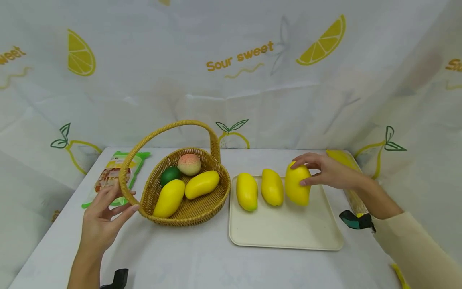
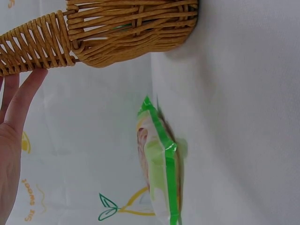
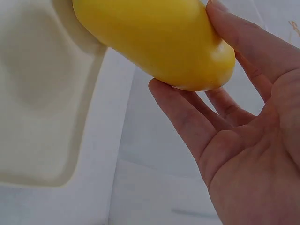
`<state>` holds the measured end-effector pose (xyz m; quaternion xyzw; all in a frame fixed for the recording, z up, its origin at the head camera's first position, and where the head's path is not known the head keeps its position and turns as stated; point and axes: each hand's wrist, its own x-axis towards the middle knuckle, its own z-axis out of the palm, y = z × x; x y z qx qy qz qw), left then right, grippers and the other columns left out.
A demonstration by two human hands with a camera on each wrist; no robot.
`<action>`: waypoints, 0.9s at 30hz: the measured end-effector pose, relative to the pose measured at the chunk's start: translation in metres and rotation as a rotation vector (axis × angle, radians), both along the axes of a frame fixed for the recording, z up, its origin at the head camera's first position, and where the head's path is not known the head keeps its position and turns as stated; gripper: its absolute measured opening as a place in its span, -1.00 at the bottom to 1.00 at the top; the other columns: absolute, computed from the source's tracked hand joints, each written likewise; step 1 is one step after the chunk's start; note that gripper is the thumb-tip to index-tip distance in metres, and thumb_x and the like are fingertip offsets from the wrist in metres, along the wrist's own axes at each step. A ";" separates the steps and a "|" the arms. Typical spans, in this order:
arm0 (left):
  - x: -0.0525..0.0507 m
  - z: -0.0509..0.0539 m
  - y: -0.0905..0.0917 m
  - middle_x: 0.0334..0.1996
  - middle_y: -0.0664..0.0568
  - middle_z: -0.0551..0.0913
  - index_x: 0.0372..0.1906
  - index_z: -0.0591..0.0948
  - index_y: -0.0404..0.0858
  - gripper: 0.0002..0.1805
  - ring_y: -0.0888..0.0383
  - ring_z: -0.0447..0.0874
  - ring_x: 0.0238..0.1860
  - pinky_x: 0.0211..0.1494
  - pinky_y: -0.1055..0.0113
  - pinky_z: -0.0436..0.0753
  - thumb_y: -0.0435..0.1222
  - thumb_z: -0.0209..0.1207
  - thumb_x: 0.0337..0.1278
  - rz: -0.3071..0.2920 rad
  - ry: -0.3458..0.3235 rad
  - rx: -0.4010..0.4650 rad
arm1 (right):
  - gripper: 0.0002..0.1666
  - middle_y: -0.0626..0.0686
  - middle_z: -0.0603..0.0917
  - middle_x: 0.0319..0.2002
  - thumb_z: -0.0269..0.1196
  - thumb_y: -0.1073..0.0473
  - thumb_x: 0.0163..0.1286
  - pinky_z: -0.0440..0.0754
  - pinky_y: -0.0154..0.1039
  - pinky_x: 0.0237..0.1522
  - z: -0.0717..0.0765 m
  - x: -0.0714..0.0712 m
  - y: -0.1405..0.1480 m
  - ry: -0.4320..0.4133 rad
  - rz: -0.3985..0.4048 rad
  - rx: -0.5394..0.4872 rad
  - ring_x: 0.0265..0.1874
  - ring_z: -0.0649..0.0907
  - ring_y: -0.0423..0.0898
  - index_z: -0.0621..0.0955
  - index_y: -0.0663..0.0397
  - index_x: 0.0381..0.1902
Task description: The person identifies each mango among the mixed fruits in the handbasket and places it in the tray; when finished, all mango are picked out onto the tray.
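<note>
My right hand (image 1: 326,170) pinches a yellow mango (image 1: 297,188) between thumb and fingers, over the right part of a cream tray (image 1: 285,237). In the right wrist view the same mango (image 3: 154,37) is held above the tray, clear of its surface. Two more mangoes, one at the left (image 1: 247,192) and one in the middle (image 1: 272,187), lie on the tray. My left hand (image 1: 102,216) holds the lower side of the handle (image 1: 124,172) of a wicker basket (image 1: 187,220). Inside the basket are two mangoes (image 1: 169,198), a peach (image 1: 189,164) and a dark green fruit (image 1: 170,175).
A green-edged food packet (image 1: 115,174) lies behind my left hand at the table's left. Beyond my right arm, a yellow-topped packet (image 1: 343,158) lies along the right edge. A white cloth printed with lemons (image 1: 231,92) hangs behind the white table (image 1: 202,257).
</note>
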<state>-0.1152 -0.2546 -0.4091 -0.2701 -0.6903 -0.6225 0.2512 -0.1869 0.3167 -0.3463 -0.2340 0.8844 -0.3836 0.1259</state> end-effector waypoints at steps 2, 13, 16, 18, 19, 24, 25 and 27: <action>0.001 0.000 0.000 0.16 0.06 0.58 0.40 0.31 -0.59 -0.16 0.30 0.66 0.11 0.03 0.56 0.74 -0.65 0.39 -0.07 0.028 -0.007 -0.020 | -0.54 0.29 0.48 0.34 0.43 0.21 0.31 0.76 -0.46 0.06 -0.008 0.000 0.003 -0.023 -0.004 -0.013 0.13 0.61 -0.24 0.61 0.10 0.15; 0.002 0.001 0.002 0.14 0.07 0.58 0.39 0.33 -0.59 -0.16 0.30 0.65 0.10 0.02 0.57 0.74 -0.71 0.37 -0.10 0.060 -0.013 -0.045 | -0.53 0.18 0.64 0.26 0.43 0.14 0.33 0.54 -0.56 0.29 -0.033 -0.007 0.011 -0.015 -0.013 0.045 0.25 0.59 -0.03 0.63 0.07 0.18; 0.002 0.001 0.003 0.14 0.07 0.58 0.40 0.33 -0.58 -0.16 0.31 0.65 0.09 0.02 0.57 0.75 -0.73 0.36 -0.10 0.065 -0.022 -0.047 | -0.54 0.19 0.63 0.27 0.41 0.14 0.35 0.60 -0.05 0.42 -0.038 -0.010 0.012 -0.050 -0.021 0.059 0.28 0.55 0.19 0.62 0.08 0.18; 0.002 0.001 0.002 0.14 0.07 0.58 0.39 0.33 -0.59 -0.17 0.30 0.65 0.10 0.02 0.56 0.75 -0.69 0.38 -0.09 0.050 -0.020 -0.034 | -0.53 0.21 0.62 0.29 0.40 0.14 0.36 0.49 0.26 0.45 -0.041 -0.011 0.012 -0.071 -0.029 0.060 0.31 0.52 0.25 0.62 0.10 0.19; 0.001 0.001 0.002 0.14 0.06 0.58 0.39 0.33 -0.60 -0.17 0.29 0.65 0.10 0.02 0.55 0.75 -0.68 0.38 -0.09 0.042 -0.020 -0.026 | -0.53 0.22 0.61 0.30 0.39 0.14 0.36 0.44 0.33 0.45 -0.042 -0.011 0.012 -0.082 -0.036 0.059 0.32 0.52 0.26 0.61 0.12 0.20; 0.004 0.003 0.003 0.13 0.18 0.58 0.40 0.34 -0.56 -0.12 0.34 0.65 0.08 0.00 0.57 0.75 -0.77 0.36 -0.17 0.125 -0.062 -0.092 | -0.49 0.25 0.59 0.31 0.37 0.16 0.39 0.37 0.37 0.47 -0.047 -0.012 0.012 -0.097 -0.062 0.052 0.32 0.52 0.25 0.58 0.18 0.24; 0.005 0.004 0.003 0.13 0.22 0.57 0.41 0.34 -0.53 -0.09 0.36 0.64 0.07 0.00 0.58 0.75 -0.81 0.34 -0.21 0.156 -0.084 -0.118 | -0.49 0.25 0.59 0.31 0.36 0.16 0.39 0.37 0.36 0.47 -0.048 -0.012 0.013 -0.093 -0.064 0.051 0.32 0.52 0.24 0.58 0.19 0.25; 0.007 0.006 0.004 0.13 0.31 0.56 0.43 0.35 -0.49 -0.05 0.39 0.63 0.06 -0.01 0.60 0.74 -0.85 0.33 -0.25 0.214 -0.122 -0.172 | -0.49 0.25 0.59 0.31 0.34 0.17 0.40 0.36 0.37 0.47 -0.051 -0.013 0.013 -0.084 -0.064 0.044 0.32 0.51 0.23 0.57 0.20 0.26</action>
